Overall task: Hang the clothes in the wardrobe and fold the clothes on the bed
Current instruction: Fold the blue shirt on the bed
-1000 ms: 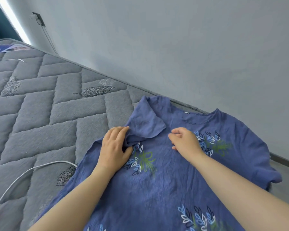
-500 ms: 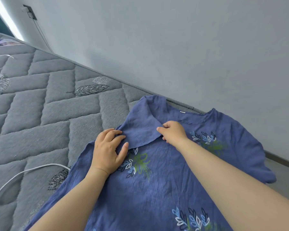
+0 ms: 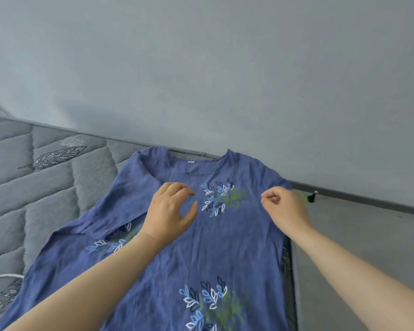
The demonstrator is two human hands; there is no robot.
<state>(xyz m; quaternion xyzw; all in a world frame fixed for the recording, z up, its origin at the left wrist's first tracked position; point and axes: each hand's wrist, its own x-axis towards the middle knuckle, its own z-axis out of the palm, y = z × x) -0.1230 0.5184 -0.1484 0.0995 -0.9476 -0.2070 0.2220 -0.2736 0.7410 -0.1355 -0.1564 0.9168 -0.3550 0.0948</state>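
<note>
A blue garment (image 3: 215,244) printed with white and blue leaves lies spread face up on the grey quilted mattress (image 3: 46,192). It fills the lower middle of the frame, its round neckline toward the grey wall (image 3: 225,68) at the top and its right edge running along the mattress's edge. Both hands sit on its chest area, either side of the upper leaf print. The left hand (image 3: 170,209) lies palm down on the cloth just left of that print, fingers loosely bent, thumb spread, gripping nothing. The right hand (image 3: 282,206) is over the garment's right shoulder at centre right, fingers curled with the thumb against the forefinger; I cannot tell whether cloth is pinched between them. A white cable (image 3: 0,277) crosses the mattress at lower left.
</note>
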